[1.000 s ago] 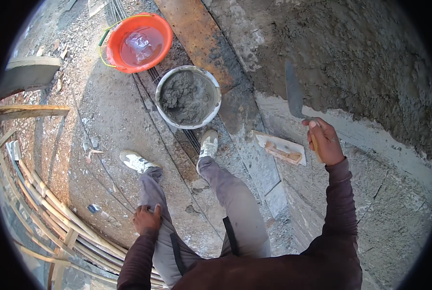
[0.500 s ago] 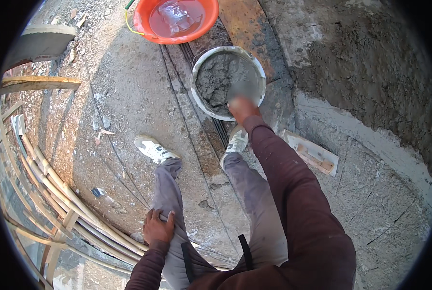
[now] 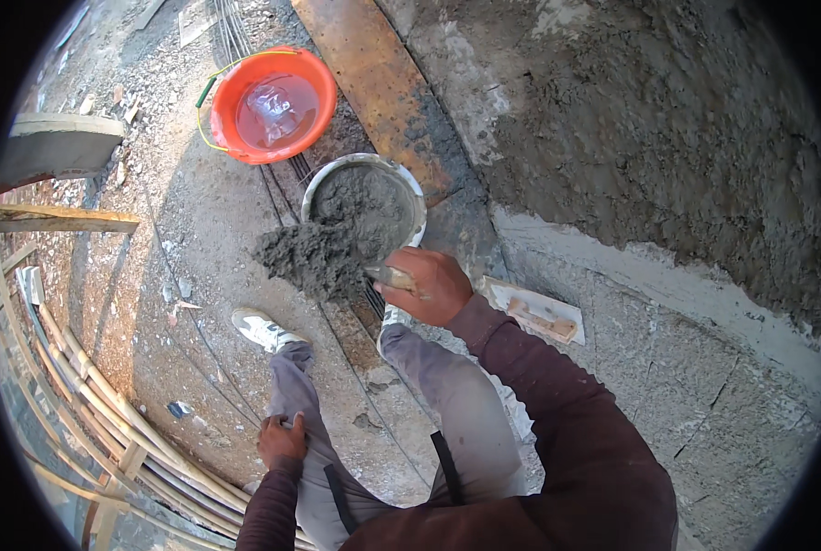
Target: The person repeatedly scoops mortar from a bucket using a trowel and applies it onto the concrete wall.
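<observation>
My right hand (image 3: 429, 286) is closed round the handle of a trowel (image 3: 394, 279). A heap of wet grey mortar (image 3: 308, 261) lies on the trowel and hides its blade. The load hangs just off the near left side of a white-rimmed bucket (image 3: 418, 195), which has more mortar in it. Resting on my left trouser leg, my left hand (image 3: 282, 441) is open with its fingers lying on the cloth and holds nothing. Right of my right wrist, a plastering float (image 3: 567, 301) with a wooden handle lies on the ground.
An orange bucket (image 3: 323, 87) of water, with a clear plastic thing in it, stands beyond the mortar bucket. A rusty board (image 3: 360, 50) lies beside it. Wet mortar (image 3: 668, 156) covers the surface at right. Bamboo poles (image 3: 126, 404) and timber (image 3: 61, 219) are at left.
My right hand has come up out of the bucket and back toward me, lifting mortar on the trowel. The view has shifted, and my left hand stays on my leg.
</observation>
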`<state>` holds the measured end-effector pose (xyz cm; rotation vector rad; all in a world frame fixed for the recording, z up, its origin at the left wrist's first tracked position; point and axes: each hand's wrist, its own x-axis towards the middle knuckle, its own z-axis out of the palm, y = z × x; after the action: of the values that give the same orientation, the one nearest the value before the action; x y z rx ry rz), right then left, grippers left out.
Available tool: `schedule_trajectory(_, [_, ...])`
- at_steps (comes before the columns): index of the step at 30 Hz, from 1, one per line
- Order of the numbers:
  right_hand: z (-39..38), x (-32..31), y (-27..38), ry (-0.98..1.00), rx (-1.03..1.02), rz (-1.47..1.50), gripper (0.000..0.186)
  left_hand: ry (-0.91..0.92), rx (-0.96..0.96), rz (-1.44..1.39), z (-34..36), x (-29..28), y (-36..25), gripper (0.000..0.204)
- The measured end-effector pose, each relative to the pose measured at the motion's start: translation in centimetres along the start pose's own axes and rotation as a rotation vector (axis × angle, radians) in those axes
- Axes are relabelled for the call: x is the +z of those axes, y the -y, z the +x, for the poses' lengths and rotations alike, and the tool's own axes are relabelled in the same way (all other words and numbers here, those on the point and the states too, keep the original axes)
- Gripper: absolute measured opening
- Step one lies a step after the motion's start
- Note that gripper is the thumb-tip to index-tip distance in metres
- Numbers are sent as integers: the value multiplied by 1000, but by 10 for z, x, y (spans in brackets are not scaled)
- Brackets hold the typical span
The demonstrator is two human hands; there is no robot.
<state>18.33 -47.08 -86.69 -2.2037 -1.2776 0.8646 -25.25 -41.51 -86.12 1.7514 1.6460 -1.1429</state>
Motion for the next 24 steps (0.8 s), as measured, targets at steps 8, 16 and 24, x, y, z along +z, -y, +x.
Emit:
schedule_trajectory(8, [28, 2, -176, 832, 402, 1267, 38, -136, 55, 41, 11, -4, -19, 43])
schedule_trajectory(16, [-49, -111, -175, -400, 668, 364, 41, -96, 57, 32, 2, -4, 0, 42])
schedule_trajectory(24, [-44, -24, -128, 31, 387, -463, 34, -24, 137, -14, 6, 7, 9, 50])
